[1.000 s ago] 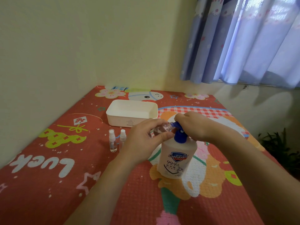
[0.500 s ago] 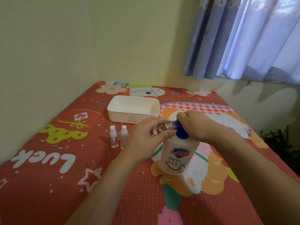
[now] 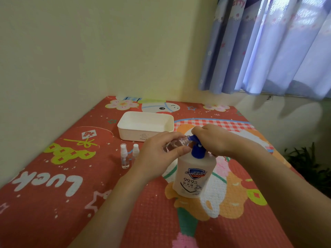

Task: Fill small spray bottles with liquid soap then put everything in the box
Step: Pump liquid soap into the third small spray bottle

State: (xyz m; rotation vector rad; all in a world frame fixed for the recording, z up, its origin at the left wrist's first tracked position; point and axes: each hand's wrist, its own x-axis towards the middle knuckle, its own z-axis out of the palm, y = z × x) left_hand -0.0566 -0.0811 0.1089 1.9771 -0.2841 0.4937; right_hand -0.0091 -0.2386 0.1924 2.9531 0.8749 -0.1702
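1. Hands hold the same pose as a second ago: the left hand (image 3: 157, 156) still grips a small clear bottle (image 3: 174, 144), tilted with its open neck against the blue nozzle (image 3: 192, 138) of the soap pump (image 3: 194, 173); only the head camera has drifted.
2. Right hand (image 3: 213, 140) stays on top of the pump head, fingers curled over it and pressing down; whether soap is flowing cannot be told.
3. Pump bottle stands upright on the mat (image 3: 53, 203), directly below both hands.
4. Two capped spray bottles (image 3: 125, 158) stand side by side at 9 o'clock of the pump, just left of the left hand, untouched.
5. Box (image 3: 145, 127) sits open at 11 o'clock of the pump, well behind the hands; nothing shows inside it.
6. Judged from this, filling of the held bottle is under way with no visible rise in level, so capping and all boxing remain to be done.
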